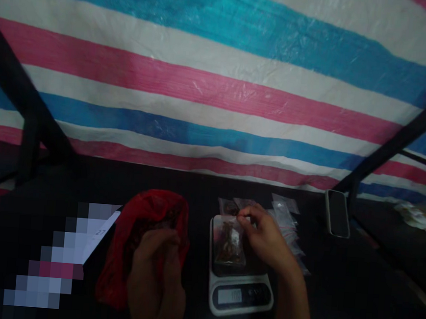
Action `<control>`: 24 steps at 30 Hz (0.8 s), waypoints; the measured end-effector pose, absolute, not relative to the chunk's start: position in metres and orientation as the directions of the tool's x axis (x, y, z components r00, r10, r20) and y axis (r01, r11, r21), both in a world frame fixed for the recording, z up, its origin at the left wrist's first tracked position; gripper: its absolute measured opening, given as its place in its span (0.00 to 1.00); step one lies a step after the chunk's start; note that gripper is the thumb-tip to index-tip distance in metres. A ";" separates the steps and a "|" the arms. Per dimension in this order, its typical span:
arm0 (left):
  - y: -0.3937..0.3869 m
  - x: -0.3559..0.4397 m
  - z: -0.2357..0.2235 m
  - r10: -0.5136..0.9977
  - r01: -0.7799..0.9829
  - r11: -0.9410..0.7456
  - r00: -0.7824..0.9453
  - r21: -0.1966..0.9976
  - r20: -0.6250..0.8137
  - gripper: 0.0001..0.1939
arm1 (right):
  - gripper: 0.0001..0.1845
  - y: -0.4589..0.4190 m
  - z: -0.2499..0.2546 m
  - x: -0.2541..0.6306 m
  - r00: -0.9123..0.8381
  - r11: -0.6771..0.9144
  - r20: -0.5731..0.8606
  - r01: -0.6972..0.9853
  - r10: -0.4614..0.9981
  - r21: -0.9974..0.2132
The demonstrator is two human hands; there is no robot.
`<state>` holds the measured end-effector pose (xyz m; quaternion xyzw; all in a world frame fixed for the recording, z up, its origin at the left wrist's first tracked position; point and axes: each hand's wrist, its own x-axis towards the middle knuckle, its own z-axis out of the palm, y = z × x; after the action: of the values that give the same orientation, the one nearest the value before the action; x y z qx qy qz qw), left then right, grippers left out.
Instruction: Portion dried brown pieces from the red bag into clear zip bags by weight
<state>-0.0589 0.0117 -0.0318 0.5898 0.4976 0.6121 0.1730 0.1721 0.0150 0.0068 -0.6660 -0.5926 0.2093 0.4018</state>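
My right hand (266, 235) pinches the top corner of a small clear zip bag (230, 247) holding brown dried bits. The bag rests on the dark plate of a white digital kitchen scale (240, 311), whose display is lit but unreadable. To the left, my left hand (158, 273) is over the mouth of a red plastic bag (145, 203) with dark brown bits inside. Its fingers are curled together, and whatever is between them is hidden. Just behind the scale lie more small filled zip bags (228, 207).
Flat, clear zip bags (284, 216) lie in a pile right of the scale. Farther right is a phone (337, 213). A partly blurred-out white sheet (100, 234) lies left of the red bag. Striped plastic sheeting (204, 85) hangs behind the black table, between dark frame bars.
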 end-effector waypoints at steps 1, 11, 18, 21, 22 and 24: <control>0.011 -0.054 -0.031 0.824 0.351 -0.442 -0.205 0.826 0.528 0.10 | 0.08 0.014 0.011 0.168 0.186 0.076 0.229 0.596 0.956 -0.799; 0.036 -0.049 -0.023 0.996 -0.039 -0.073 -0.055 0.997 0.071 0.24 | 0.04 0.022 0.020 0.105 0.074 0.239 0.260 0.219 0.963 -0.946; 0.048 -0.065 -0.024 0.982 -0.048 -0.117 -0.157 0.992 0.109 0.22 | 0.08 0.033 0.013 0.083 0.180 0.260 0.290 0.173 0.940 -0.950; 0.047 -0.066 -0.026 0.982 -0.021 -0.147 -0.120 0.989 0.143 0.21 | 0.06 0.035 0.013 0.078 0.240 0.275 0.335 0.250 0.911 -0.928; 0.047 -0.066 -0.027 0.982 -0.003 -0.156 -0.112 0.988 0.155 0.21 | 0.06 0.035 0.013 0.076 0.248 0.278 0.344 0.264 0.906 -0.924; 0.046 -0.066 -0.026 0.980 0.019 -0.162 -0.114 0.987 0.163 0.21 | 0.09 0.036 0.013 0.073 0.234 0.280 0.345 0.270 0.909 -0.921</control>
<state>-0.0663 0.0457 -0.0262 0.5119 0.4880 0.5646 0.4255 0.0734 0.0356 0.0125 -0.5323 -0.5536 0.2765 0.5777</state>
